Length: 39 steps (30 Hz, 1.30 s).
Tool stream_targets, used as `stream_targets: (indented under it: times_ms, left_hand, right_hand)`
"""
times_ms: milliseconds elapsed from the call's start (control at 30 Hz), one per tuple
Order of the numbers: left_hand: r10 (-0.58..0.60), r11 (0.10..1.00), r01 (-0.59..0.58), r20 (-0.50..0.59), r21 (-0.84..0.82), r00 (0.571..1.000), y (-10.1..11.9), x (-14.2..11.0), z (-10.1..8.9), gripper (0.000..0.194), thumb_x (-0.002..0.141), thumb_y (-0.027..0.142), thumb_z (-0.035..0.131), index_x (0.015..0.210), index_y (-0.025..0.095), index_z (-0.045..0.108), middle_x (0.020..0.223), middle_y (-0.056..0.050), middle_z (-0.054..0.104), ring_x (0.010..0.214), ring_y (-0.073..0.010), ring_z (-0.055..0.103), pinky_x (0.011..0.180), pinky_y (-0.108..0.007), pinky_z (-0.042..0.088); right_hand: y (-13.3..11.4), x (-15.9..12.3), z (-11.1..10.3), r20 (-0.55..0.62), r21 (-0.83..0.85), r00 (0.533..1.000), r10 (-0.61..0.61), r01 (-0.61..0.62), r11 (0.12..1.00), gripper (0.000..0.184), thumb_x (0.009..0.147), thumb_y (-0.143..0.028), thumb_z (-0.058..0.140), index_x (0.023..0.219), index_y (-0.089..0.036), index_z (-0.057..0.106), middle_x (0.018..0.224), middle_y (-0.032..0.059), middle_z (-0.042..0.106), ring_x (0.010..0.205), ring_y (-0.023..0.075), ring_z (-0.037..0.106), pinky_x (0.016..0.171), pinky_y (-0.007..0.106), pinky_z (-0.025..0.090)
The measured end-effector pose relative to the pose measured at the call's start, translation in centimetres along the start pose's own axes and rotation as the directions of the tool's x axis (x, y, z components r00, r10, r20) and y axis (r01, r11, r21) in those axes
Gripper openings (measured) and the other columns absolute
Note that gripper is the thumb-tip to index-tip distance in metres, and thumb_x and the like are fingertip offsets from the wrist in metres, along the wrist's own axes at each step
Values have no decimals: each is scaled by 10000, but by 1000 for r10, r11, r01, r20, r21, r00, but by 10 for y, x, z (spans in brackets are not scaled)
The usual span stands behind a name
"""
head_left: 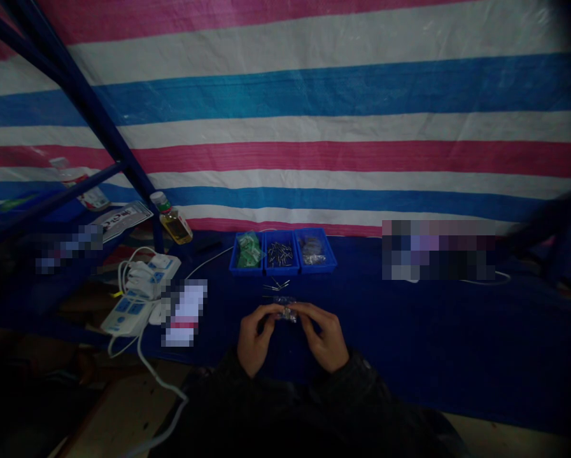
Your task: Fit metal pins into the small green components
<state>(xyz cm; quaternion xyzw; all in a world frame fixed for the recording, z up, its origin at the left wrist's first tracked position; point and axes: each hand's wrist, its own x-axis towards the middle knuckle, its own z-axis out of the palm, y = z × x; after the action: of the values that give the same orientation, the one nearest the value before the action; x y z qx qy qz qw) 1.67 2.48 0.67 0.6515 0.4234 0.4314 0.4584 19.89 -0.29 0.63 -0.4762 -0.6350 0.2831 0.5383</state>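
My left hand (256,337) and my right hand (325,334) meet at the front of the blue table. The fingertips of both close on a small clear plastic bag (289,314), shiny and crinkled; its contents are too small to make out. Just beyond lie several thin metal pins or screws (279,285). Behind them stand three joined blue trays. The left tray (247,271) holds green packets (249,250). Dark metal pieces (279,253) fill the middle one, and clear plastic bags (312,250) lie in the right one.
At the left are white power strips (127,315) with plugs and cables, a blurred-out phone-like object (184,315) and a bottle of yellow liquid (174,222). A blue metal post (94,121) slants up beside them. Striped sheeting (314,127) hangs behind. Blurred-out items (438,251) sit back right.
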Motion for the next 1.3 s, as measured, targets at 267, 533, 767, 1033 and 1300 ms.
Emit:
stream_targets:
  times_ms: [267,533,767,1033,1300]
  left_hand:
    - [32,996,-28,-45,81,998,0,2,0,165,932,325,671,980,212,781,989,-75,743,967,-236,697,888,-345,525]
    - [-11,995,17,-55,97,998,4,0,2,184,933,344,662,912,177,734,889,-53,732,842,-202,679,789,-299,505]
    - [-20,1000,23,-120,17,993,1,0,3,153,909,326,701,954,183,672,858,-30,718,821,-188,677,782,-281,502]
    - [29,1000,-29,-66,-1,997,0,1,-2,255,994,299,545,1057,201,773,1000,-78,739,811,-196,663,725,-294,511]
    - [91,991,-84,-64,104,994,2,3,-1,162,942,275,642,986,220,788,1042,-85,713,1023,-240,665,899,-348,511]
  right_hand:
    - [1,2,2,-26,-39,1000,-1,0,999,127,960,-278,628,950,-241,750,969,63,725,852,209,701,783,332,568]
    - [2,0,6,54,-25,996,66,-64,998,71,966,-271,604,1004,-223,639,825,14,693,712,166,642,698,288,514]
    - [3,-3,7,43,19,998,48,-48,999,134,964,-276,597,1056,-237,687,926,34,761,778,189,707,742,300,549]
    - [3,-2,3,15,-13,998,59,-58,998,257,984,-236,528,1131,-252,738,1086,48,779,990,235,743,898,360,580]
    - [1,1,3,-3,-68,1000,10,-10,998,134,956,-305,625,920,-225,727,989,73,694,756,179,655,719,313,552]
